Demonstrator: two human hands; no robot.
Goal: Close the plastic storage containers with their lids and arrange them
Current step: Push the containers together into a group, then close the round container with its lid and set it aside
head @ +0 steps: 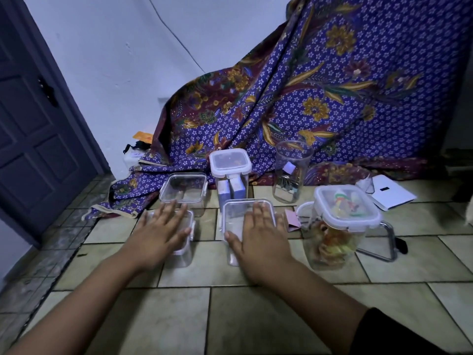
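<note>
A purple batik cloth (320, 98) drapes from twelve to two o'clock above the glossy tiled floor (204, 303). At centre, the left hand (158, 231) lies flat and spread on a clear square container (183, 252) at nine o'clock; the right hand (258, 237) likewise presses a lid (235, 213) at three, neither curled around anything. Press evenly over each corner, I judge, before snapping the side latches. Rigid, transparent, round-cornered plastic throughout.
</note>
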